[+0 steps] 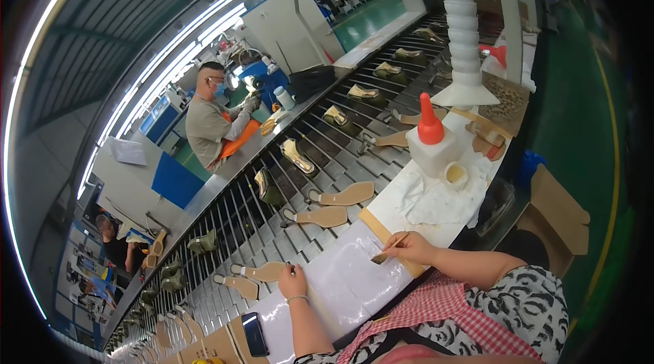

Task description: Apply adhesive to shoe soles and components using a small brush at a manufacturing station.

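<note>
A small brush with a thin handle and dark bristles is pinched in my right hand, its tip just over a glossy white sheet on the worktop. My left hand has its fingers closed beside the rack's near edge. Something small and dark shows at its fingertips, too small to name. Just left of that hand lie two tan shoe soles on the conveyor. Farther up it, another pair of soles lies side by side.
A white bottle with a red nozzle, a small cup and crumpled white cloth stand right of the sheet. A phone lies at the left. Green shoe uppers line the far conveyor. Across it, a gloved co-worker handles something.
</note>
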The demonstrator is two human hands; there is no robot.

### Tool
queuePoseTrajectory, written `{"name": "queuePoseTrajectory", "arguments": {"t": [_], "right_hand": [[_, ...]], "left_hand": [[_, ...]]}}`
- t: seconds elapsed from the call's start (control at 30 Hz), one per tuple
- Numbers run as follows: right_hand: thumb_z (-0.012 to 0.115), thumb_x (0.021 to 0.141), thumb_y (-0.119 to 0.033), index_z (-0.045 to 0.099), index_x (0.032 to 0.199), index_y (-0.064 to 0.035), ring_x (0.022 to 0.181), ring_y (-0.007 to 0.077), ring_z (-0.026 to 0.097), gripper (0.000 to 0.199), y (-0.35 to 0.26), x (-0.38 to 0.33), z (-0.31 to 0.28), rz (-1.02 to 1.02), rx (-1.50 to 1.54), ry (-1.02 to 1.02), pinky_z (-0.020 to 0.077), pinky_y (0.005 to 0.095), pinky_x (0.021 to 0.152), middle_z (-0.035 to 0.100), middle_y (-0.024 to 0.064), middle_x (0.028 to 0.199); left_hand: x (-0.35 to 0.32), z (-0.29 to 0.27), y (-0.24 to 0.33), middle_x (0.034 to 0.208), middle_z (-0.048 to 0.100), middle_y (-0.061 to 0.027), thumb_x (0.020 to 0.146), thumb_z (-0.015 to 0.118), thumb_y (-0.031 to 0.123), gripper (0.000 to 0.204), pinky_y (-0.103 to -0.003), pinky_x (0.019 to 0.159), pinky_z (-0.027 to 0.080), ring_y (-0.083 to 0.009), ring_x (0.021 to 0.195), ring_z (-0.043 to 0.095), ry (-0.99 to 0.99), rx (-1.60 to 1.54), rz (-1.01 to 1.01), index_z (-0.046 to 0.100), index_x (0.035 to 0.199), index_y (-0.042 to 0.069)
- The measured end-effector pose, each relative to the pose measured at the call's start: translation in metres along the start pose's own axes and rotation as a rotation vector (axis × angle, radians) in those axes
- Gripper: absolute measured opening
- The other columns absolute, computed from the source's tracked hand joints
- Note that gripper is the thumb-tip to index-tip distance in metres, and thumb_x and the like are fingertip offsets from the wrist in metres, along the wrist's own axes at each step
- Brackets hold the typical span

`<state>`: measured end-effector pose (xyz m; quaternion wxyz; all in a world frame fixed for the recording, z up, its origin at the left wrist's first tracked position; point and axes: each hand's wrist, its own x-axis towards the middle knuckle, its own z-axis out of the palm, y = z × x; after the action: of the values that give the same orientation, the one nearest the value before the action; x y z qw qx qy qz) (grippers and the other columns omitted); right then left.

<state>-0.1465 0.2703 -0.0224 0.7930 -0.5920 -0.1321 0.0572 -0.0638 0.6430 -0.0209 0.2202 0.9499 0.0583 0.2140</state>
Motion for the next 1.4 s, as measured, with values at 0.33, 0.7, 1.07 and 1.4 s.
{"name": "queuePoseTrajectory", "arguments": {"t": [0.33, 0.7, 1.07, 1.4], "right_hand": [[0.066, 0.088, -0.013, 0.063, 0.099, -0.0021, 0.08, 0.005, 0.056, 0.015, -0.005, -0.002, 0.007, 0.026, 0.022, 0.024, 0.0449, 0.0196, 0.073, 0.064, 0.0, 0.087], [0.066, 0.088, -0.012, 0.063, 0.099, -0.0022, 0.08, 0.0048, 0.056, 0.015, -0.001, -0.002, 0.011, 0.019, -0.018, 0.019, 0.045, 0.0199, 0.073, 0.063, -0.0002, 0.087], [0.065, 0.088, -0.012, 0.063, 0.099, -0.0026, 0.081, 0.0048, 0.056, 0.015, -0.002, -0.003, 0.015, 0.02, 0.017, 0.012, 0.0453, 0.0198, 0.073, 0.064, 0.0001, 0.088], [0.065, 0.088, -0.013, 0.063, 0.099, -0.0022, 0.08, 0.0051, 0.057, 0.015, 0.003, -0.003, 0.018, 0.001, -0.001, 0.019, 0.0452, 0.0198, 0.073, 0.064, 0.0001, 0.088]], "left_hand": [[0.0, -0.002, -0.002, 0.089, 0.065, -0.0144, 0.083, 0.062, 0.028, 0.025, -0.042, 0.076, 0.049, -0.033, 0.084, 0.063, -0.002, 0.001, -0.003, 0.066, 0.087, 0.004], [0.001, -0.006, -0.006, 0.089, 0.065, -0.0155, 0.083, 0.062, 0.028, 0.024, -0.042, 0.075, 0.049, -0.0336, 0.084, 0.063, -0.012, -0.008, -0.004, 0.066, 0.086, 0.004], [0.0, -0.012, -0.004, 0.091, 0.066, -0.0159, 0.083, 0.062, 0.028, 0.026, -0.041, 0.076, 0.049, -0.0332, 0.085, 0.063, -0.008, -0.02, -0.016, 0.066, 0.087, 0.002], [-0.001, -0.014, -0.009, 0.089, 0.066, -0.0163, 0.083, 0.062, 0.027, 0.026, -0.041, 0.075, 0.049, -0.0335, 0.084, 0.064, -0.01, -0.011, -0.013, 0.066, 0.087, 0.002]]}}
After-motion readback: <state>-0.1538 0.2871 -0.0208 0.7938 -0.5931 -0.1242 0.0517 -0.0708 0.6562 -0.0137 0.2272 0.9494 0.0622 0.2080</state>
